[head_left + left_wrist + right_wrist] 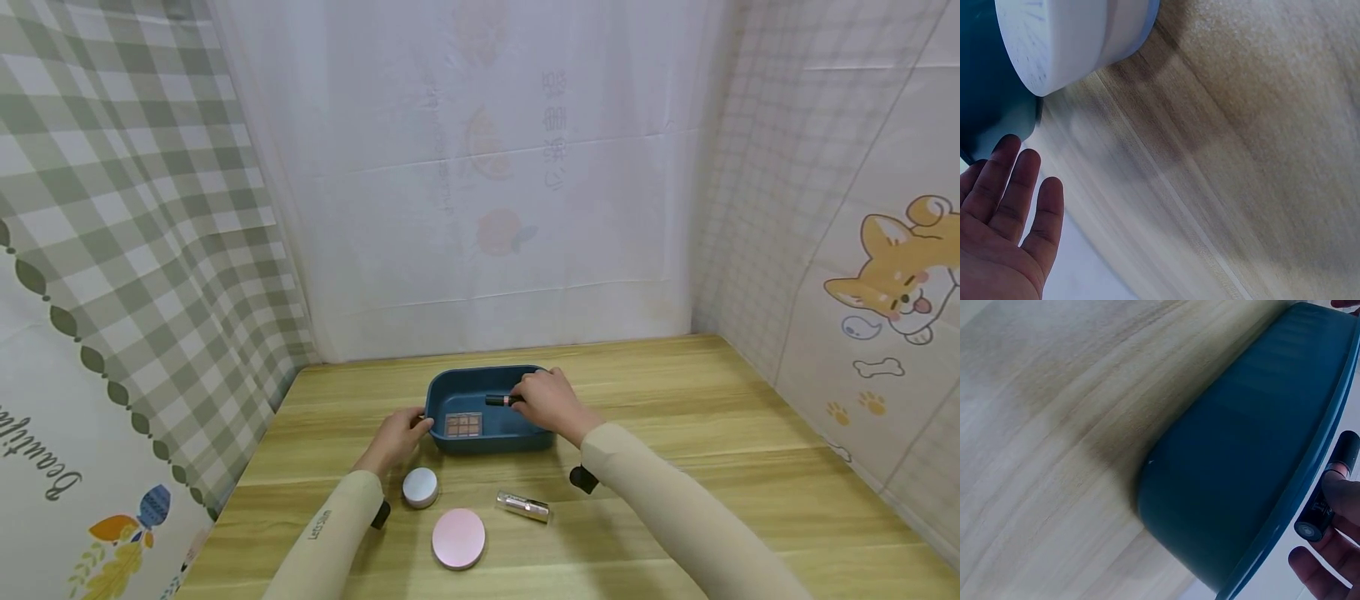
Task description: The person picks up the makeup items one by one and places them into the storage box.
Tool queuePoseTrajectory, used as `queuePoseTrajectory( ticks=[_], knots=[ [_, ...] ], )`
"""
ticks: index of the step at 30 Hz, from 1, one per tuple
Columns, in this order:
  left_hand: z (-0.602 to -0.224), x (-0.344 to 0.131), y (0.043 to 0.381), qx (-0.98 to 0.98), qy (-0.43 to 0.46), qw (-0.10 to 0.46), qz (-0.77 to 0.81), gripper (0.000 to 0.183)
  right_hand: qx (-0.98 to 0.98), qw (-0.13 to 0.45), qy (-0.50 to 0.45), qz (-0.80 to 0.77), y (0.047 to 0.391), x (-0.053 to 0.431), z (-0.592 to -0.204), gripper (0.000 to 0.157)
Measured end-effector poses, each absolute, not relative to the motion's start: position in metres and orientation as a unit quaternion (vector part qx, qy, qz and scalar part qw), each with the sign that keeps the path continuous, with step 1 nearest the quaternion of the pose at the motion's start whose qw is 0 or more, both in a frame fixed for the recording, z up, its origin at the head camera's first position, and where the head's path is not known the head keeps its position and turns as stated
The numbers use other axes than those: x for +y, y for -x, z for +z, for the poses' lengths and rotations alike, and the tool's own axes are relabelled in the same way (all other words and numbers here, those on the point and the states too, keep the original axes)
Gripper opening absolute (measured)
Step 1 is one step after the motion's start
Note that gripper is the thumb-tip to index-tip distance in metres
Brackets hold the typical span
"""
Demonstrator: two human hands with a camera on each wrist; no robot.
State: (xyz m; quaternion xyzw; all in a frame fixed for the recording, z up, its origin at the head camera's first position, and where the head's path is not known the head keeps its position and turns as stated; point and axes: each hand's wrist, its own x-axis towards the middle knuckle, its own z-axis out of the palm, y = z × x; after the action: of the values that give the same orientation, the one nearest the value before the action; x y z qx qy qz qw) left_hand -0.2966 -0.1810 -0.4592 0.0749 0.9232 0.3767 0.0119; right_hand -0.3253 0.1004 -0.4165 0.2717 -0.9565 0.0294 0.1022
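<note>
A dark blue rectangular bin point(491, 446) stands on the table, with an eyeshadow palette point(463, 425) lying inside at its left. My right hand point(551, 402) pinches a black lip gloss tube point(497, 400) with a pink band between thumb and fingers, above the bin's right part. The same tube point(1317, 515) shows near the rim in the right wrist view. At the bin's left end, my left hand point(400, 435) touches the side; its fingers point(1047, 203) are nearly straight in the left wrist view. A white round jar point(420, 487) sits just in front of that hand.
A pink round compact point(459, 539) and a silver lipstick with a clear end point(522, 506) lie on the wooden table point(660, 533) in front of the bin. Cloth curtains point(487, 275) hang behind the table and along both sides.
</note>
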Motion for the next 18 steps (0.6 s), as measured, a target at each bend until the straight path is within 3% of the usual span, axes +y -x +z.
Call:
queuePoseTrajectory(
  ticks=[18],
  knots=[
    [-0.458,-0.180,0.295,0.923,-0.085,0.002,0.375,0.031,-0.971,0.058,-0.228,0.029,0.344,0.079,-0.427,0.011]
  ],
)
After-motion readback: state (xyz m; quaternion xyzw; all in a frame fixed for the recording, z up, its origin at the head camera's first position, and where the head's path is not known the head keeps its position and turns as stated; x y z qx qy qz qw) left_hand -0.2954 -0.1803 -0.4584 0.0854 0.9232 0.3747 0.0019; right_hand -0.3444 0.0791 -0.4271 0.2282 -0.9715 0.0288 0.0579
